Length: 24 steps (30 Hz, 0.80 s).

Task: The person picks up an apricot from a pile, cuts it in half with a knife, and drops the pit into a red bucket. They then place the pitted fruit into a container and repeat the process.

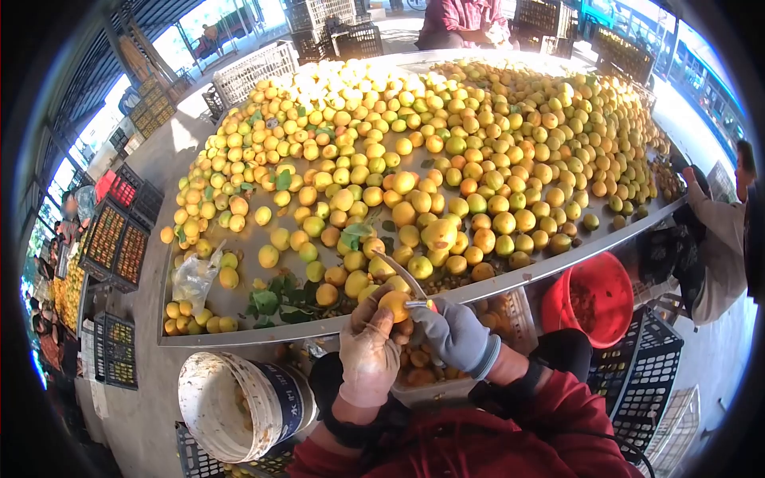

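Note:
My left hand (370,350), in a pale, stained glove, is closed around a yellow-orange apricot (394,306) just past the table's near edge. My right hand (458,336), in a grey glove, grips a small knife (405,275) close against that fruit. The knife's curved, brownish blade points up and to the left, and its handle is mostly hidden by the fingers. Many loose apricots (440,235) lie on the metal table (510,284) beyond my hands. Below the hands, a pale crate (522,319) holds more fruit.
A white bucket (219,406) stands at lower left and a red bucket (590,299) at right. Green leaves (275,303) and a clear plastic bag (195,279) lie on the table. Black crates (641,370) stand at lower right. Other people sit across the table and at its right.

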Tool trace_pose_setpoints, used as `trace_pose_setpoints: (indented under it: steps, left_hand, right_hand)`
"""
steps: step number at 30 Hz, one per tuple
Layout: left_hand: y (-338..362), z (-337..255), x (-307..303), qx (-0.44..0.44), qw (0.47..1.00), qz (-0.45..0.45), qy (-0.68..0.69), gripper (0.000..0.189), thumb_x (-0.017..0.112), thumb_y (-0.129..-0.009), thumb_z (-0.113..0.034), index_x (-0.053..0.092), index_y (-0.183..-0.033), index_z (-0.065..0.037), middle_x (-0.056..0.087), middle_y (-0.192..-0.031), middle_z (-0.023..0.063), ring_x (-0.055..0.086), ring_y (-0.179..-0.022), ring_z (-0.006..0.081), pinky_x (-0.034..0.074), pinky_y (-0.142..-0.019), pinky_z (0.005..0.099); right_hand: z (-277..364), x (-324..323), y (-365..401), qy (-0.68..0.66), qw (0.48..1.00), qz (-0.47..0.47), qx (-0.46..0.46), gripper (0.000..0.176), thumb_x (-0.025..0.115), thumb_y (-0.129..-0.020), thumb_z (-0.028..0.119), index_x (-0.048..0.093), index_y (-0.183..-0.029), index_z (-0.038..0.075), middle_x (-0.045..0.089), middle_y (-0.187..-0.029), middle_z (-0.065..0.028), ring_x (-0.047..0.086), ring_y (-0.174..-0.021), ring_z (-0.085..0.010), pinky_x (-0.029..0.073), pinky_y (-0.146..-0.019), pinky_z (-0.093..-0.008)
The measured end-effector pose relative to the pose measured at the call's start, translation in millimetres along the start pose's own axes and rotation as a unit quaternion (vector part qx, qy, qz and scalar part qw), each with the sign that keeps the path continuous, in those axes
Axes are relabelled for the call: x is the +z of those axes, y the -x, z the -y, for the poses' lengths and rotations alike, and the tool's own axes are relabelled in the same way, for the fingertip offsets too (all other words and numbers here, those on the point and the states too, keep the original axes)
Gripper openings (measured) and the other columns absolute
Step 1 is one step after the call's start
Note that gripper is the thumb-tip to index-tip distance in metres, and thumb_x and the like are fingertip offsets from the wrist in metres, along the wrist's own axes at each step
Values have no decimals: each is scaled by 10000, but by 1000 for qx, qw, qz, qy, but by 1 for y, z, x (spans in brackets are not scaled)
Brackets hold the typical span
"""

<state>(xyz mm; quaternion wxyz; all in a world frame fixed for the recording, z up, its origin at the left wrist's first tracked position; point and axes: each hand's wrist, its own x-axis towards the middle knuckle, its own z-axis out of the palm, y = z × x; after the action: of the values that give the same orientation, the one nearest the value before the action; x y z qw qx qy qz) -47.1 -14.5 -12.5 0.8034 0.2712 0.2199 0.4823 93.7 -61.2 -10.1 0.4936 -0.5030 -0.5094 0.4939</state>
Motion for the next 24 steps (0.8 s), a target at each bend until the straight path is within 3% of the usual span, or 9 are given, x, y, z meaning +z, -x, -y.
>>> trace_pose_setpoints:
  steps: [3,8,12,15,17,18,20,22,24]
  left_hand:
    - [1,0,2,19,1000,-7,-15,350,532,-886,-74,456,-1206,47,597,-945,90,548,-702,158,429,-580,230]
    - [-1,-3,2,28,999,-4,-18,355,532,-878,-37,461,-1216,42,605,-955,82,553,-696,133,423,-557,212]
    - [-7,-7,4,31,992,-37,-114,335,525,-867,6,497,-1199,32,613,-988,69,571,-691,88,432,-536,168]
    - [-20,-7,1,14,995,-37,-88,348,540,-862,-4,502,-1207,13,617,-958,56,558,-632,84,429,-520,171]
    - [-27,-8,2,31,989,-81,-123,362,560,-852,-13,500,-1208,14,620,-908,58,548,-586,85,422,-500,177]
    - [-28,-9,1,34,989,-77,-125,362,560,-852,-13,500,-1208,14,620,-908,58,548,-586,85,422,-500,177]
    - [-29,-13,1,140,916,-100,-362,368,585,-839,-44,491,-1185,35,605,-974,79,595,-733,120,441,-502,190]
    - [-26,-24,-3,125,917,-110,-363,383,598,-813,-19,500,-1182,15,605,-973,87,607,-747,142,457,-541,202]
    - [-25,-34,-16,108,974,-48,-195,373,600,-812,-26,513,-1174,-2,606,-978,91,611,-751,174,476,-599,233]
  right_hand:
    - [-1,2,-1,31,999,-13,-26,313,473,-931,270,563,-996,-23,605,-696,-103,588,-647,-195,464,-607,-299]
    - [-3,3,-6,94,995,-7,23,311,484,-923,295,567,-954,-4,596,-670,-126,590,-619,-222,461,-583,-321]
    - [6,7,-9,28,999,-14,31,330,499,-912,325,560,-908,1,589,-652,-154,599,-595,-282,458,-552,-356]
    - [0,7,-19,155,985,-74,17,375,510,-896,378,547,-861,7,593,-632,-166,589,-556,-340,456,-509,-393]
    - [-2,6,-28,455,873,-148,-98,321,555,-870,357,544,-826,39,569,-564,-102,570,-465,-247,451,-444,-356]
    - [-2,5,-31,455,872,-151,-102,321,555,-870,357,544,-826,39,569,-564,-102,570,-465,-247,451,-444,-356]
    - [0,2,-37,548,810,-172,-116,279,595,-822,330,543,-769,61,581,-593,-154,585,-525,-338,460,-465,-421]
    - [-6,-11,-44,544,801,-235,-90,272,609,-818,311,537,-792,51,585,-601,-155,591,-538,-341,463,-479,-431]
    - [11,-21,-41,488,835,-240,-77,271,595,-837,289,539,-838,24,585,-618,-172,584,-547,-361,466,-504,-438]
